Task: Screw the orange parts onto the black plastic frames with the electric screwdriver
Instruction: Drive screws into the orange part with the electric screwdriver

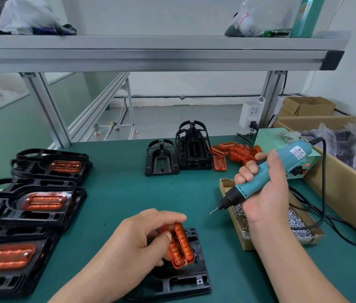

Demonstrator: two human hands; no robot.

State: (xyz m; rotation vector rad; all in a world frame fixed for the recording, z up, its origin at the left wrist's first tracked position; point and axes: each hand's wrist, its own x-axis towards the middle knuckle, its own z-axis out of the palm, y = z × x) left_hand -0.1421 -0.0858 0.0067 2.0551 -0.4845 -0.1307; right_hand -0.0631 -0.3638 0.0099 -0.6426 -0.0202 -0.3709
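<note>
Left hand (148,235) pinching orange part (180,246), right hand (262,191) gripping raised screwdriver (260,178)

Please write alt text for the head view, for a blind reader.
A left hand holds an orange part over a black frame while the right hand grips a blue electric screwdriver beside a box of screws.

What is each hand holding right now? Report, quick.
Left hand: pinches the translucent orange plastic part over the flat black plastic frame.
Right hand: grips the blue electric screwdriver, its bit clear of the frame.
</note>
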